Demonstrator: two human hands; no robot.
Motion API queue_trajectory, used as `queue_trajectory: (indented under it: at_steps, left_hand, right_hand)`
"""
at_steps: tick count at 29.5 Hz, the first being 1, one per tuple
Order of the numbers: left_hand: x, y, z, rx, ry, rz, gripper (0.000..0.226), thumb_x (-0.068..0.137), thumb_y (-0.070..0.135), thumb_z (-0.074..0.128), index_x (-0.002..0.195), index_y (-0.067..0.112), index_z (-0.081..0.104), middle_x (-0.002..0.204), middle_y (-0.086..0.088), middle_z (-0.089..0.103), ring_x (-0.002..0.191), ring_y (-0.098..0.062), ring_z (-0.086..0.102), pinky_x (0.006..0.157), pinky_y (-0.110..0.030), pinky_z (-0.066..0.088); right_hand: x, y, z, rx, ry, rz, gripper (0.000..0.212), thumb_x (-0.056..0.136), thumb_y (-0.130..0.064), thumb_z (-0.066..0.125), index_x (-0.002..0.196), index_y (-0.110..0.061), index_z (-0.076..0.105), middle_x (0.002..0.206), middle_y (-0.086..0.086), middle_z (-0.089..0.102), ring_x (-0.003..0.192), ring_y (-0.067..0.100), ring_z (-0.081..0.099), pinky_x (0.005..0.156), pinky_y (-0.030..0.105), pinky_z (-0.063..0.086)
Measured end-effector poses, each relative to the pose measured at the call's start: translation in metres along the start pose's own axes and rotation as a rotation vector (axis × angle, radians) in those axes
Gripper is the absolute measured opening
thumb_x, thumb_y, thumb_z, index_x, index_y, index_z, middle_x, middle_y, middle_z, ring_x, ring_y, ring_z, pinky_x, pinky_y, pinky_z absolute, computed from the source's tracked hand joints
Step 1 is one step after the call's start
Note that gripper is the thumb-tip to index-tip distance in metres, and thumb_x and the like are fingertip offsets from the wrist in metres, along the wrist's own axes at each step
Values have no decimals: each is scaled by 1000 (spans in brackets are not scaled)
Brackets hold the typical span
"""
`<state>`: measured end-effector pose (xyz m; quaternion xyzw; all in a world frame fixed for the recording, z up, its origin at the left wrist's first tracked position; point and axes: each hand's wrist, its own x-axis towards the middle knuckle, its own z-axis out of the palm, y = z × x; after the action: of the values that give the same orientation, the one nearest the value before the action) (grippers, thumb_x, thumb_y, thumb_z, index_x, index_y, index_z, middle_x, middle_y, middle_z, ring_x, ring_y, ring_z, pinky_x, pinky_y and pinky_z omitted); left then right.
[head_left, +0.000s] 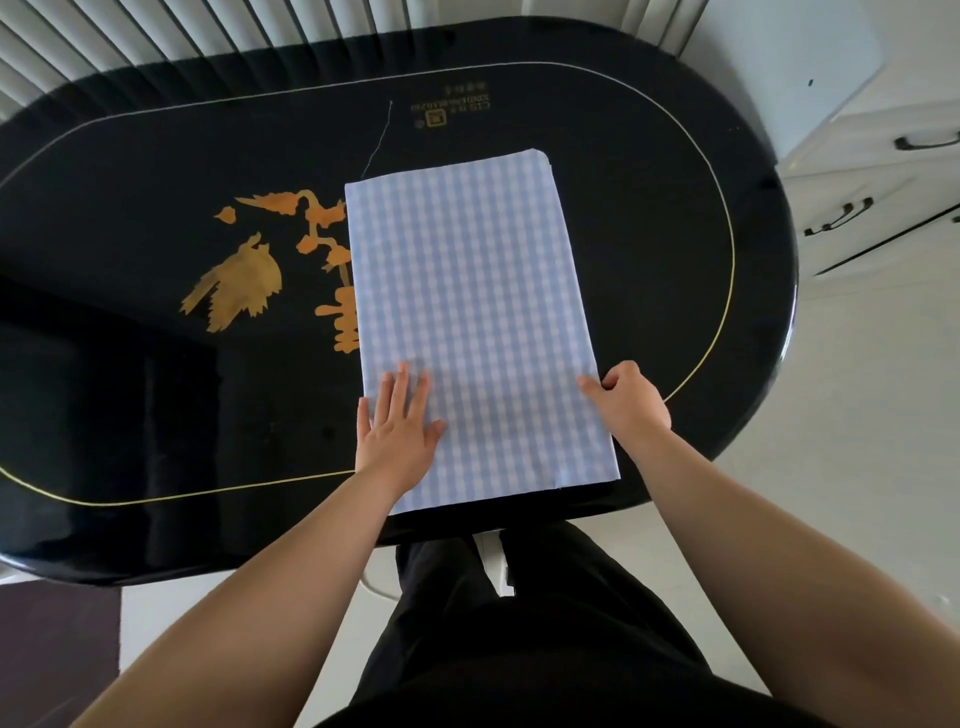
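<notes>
A folded light-blue and white checked cloth lies flat as a long rectangle on the black oval table, running from the near edge toward the far side. My left hand rests flat on the cloth's near left part, fingers straight and spread. My right hand is at the cloth's right edge, fingers curled, pinching that edge between thumb and fingers.
The glossy tabletop carries a gold bird-and-branch design left of the cloth and a thin gold border line. A loose thread trails from the cloth's far left corner. White drawers with dark handles stand at the right. Vertical blinds hang behind the table.
</notes>
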<state>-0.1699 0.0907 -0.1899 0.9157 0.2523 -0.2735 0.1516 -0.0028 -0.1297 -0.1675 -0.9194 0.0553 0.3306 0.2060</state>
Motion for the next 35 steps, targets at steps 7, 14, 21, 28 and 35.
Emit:
queue_trajectory:
  at_steps: [7, 14, 21, 28, 35]
  left_hand:
    - [-17, 14, 8, -559, 331, -373, 67, 92, 36, 56, 146, 23, 19, 156, -4, 10, 138, -29, 15, 108, -50, 33]
    - [-16, 6, 4, -40, 265, 30, 57, 99, 34, 42, 148, 33, 13, 159, -3, 1, 145, -32, 6, 114, -50, 18]
    - [1, 42, 12, 229, -17, 236, 58, 98, 53, 14, 146, 40, -17, 154, 7, -29, 141, -29, -27, 111, -66, -4]
    - [-2, 42, 5, 256, -37, 233, 59, 98, 54, 13, 144, 41, -22, 154, 7, -30, 141, -30, -27, 110, -64, -4]
    - [-1, 43, 7, 247, -36, 224, 58, 98, 53, 12, 144, 41, -21, 154, 7, -30, 141, -29, -28, 112, -65, -1]
  right_hand:
    - [-15, -1, 25, -485, 173, -233, 37, 99, -36, 41, 122, -9, 41, 120, 9, 45, 101, 23, 50, 69, 31, 45]
    - [2, 21, -2, -90, 204, -118, 17, 96, -21, 49, 105, -18, 63, 127, 3, 45, 118, 25, 39, 89, 36, 42]
    - [5, 14, -9, 91, -12, -63, 25, 97, -25, 45, 117, -16, 58, 109, 3, 59, 86, 15, 55, 69, 29, 43]
    - [7, -18, -9, 346, -344, 280, 54, 94, -56, 39, 113, -9, 58, 93, 5, 65, 85, 20, 63, 86, 37, 54]
    - [-1, 8, -27, 732, -749, 283, 24, 100, -15, 43, 116, -12, 61, 107, 9, 69, 97, 23, 68, 75, 38, 60]
